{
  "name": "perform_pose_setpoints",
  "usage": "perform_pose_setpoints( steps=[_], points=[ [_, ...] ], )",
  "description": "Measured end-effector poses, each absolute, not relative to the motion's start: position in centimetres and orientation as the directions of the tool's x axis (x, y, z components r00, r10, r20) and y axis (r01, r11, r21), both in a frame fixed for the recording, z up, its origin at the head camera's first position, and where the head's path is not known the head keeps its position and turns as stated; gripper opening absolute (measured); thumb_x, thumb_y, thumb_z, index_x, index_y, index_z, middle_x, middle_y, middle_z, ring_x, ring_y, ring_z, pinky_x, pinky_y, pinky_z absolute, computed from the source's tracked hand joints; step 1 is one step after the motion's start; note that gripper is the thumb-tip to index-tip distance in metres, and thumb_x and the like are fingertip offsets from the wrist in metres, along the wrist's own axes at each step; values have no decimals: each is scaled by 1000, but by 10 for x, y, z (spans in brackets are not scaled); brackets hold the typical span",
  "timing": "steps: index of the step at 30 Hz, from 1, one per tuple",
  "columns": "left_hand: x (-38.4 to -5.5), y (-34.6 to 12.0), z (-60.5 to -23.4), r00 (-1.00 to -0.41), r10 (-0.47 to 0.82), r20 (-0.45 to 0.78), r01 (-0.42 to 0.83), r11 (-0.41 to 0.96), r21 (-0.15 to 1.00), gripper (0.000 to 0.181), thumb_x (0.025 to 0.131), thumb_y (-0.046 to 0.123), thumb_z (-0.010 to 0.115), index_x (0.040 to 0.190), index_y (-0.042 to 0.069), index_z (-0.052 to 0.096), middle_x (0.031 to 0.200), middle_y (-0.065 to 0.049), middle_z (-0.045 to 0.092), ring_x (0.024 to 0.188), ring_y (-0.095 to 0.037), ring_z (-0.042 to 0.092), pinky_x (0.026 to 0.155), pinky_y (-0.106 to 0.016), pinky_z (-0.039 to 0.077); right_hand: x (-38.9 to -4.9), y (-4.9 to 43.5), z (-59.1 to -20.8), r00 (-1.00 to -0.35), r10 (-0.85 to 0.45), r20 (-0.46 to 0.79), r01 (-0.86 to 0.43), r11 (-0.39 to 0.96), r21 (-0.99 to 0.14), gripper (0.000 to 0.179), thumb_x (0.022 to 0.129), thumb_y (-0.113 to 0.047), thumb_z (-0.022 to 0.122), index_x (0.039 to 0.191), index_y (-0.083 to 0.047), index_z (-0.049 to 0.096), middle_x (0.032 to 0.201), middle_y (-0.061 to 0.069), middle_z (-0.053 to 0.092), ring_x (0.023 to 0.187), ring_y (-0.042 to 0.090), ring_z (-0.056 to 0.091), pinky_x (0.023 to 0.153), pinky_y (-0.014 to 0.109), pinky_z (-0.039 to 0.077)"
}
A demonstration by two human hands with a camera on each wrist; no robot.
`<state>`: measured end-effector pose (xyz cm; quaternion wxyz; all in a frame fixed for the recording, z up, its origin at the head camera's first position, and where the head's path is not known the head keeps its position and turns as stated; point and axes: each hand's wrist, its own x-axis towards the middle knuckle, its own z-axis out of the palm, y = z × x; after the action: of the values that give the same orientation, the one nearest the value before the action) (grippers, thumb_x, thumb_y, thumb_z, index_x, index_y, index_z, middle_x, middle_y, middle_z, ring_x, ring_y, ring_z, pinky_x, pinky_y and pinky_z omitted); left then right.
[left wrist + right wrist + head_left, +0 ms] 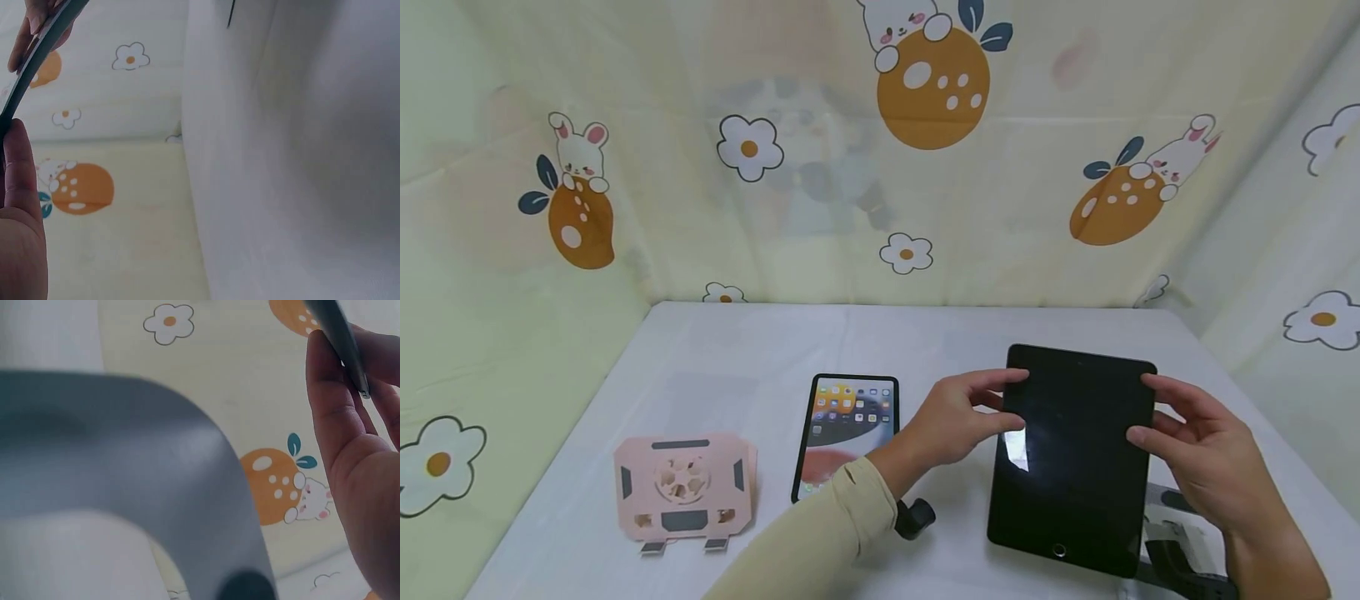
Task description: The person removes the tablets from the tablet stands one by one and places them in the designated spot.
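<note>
Between both hands a large tablet with a dark screen and a round home button is held tilted up above the table. My left hand pinches its left edge, thumb on the front. Its right edge is pinched by my right hand, thumb on the screen side. In the left wrist view the tablet shows edge-on between the hands. A smaller tablet with a lit home screen lies left of my left hand, partly hidden by the forearm. Farther left is a pink folding stand with grey pads.
A silver-grey piece with a dark pad lies under my right wrist, partly hidden by the large tablet. A smooth grey curved part fills much of the right wrist view. Patterned curtains enclose the white table.
</note>
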<state>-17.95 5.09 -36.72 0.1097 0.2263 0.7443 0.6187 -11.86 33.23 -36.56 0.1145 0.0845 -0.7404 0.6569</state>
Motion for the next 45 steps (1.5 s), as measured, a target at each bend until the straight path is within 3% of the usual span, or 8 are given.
perform_pose_setpoints(
  steps=[5, 12, 17, 24, 31, 36, 45],
  points=[
    [-183, 39, -370, -886, 452, 104, 186, 143, 972, 48, 89, 17, 78, 132, 32, 66, 121, 15, 62, 99, -4, 59, 74, -25, 54, -125, 322, -366, -973, 39, 229, -207, 302, -930, 63, 94, 6, 65, 146, -26, 50, 149, -4, 35, 103, -4, 54, 80, 8, 47],
    [-190, 26, -374, -900, 427, 90, 172, 158, 972, 48, 90, 18, 77, 134, 33, 65, 125, 11, 61, 102, -6, 59, 79, -26, 54, -137, 309, -363, -974, -21, 225, -225, 183, -957, 60, 93, 8, 64, 145, -21, 52, 132, -9, 43, 103, 1, 56, 81, 11, 49],
    [-193, 17, -375, -908, 408, 98, 176, 158, 972, 49, 90, 17, 77, 135, 31, 65, 127, 9, 61, 104, -8, 60, 82, -28, 53, -143, 299, -363, -982, -35, 188, -191, 200, -961, 58, 94, 5, 65, 145, -20, 51, 131, -8, 43, 105, 5, 53, 82, 12, 49],
    [-197, 5, -379, -913, 392, 111, 183, 150, 972, 50, 90, 16, 76, 137, 27, 63, 130, 7, 60, 106, -12, 60, 85, -29, 53, -155, 284, -364, -992, -16, 126, -125, 284, -950, 59, 96, -6, 67, 150, -16, 44, 136, -2, 40, 111, 10, 46, 84, 11, 48],
    [-204, -2, -384, -927, 368, 65, 131, 157, 979, 49, 91, 18, 76, 136, 30, 63, 126, 6, 61, 107, -14, 59, 88, -33, 53, -164, 272, -367, -988, -42, 151, -156, 187, -970, 51, 96, -2, 66, 142, -15, 51, 133, 3, 42, 104, 6, 57, 84, 15, 50],
    [-208, -6, -387, -934, 353, 47, 109, 160, 981, 48, 91, 18, 76, 136, 30, 64, 123, 5, 61, 107, -15, 59, 87, -33, 53, -170, 265, -371, -988, -38, 152, -156, 200, -967, 49, 95, -2, 66, 141, -13, 51, 130, 8, 42, 101, 7, 58, 83, 16, 51],
    [-215, -16, -396, -951, 310, -23, 33, 174, 984, 47, 91, 21, 76, 133, 38, 64, 122, 9, 61, 110, -16, 57, 92, -40, 50, -181, 248, -374, -997, -12, 79, -79, 252, -964, 60, 97, -1, 62, 150, 0, 35, 146, 22, 35, 111, 14, 54, 85, 15, 48]
  ],
)
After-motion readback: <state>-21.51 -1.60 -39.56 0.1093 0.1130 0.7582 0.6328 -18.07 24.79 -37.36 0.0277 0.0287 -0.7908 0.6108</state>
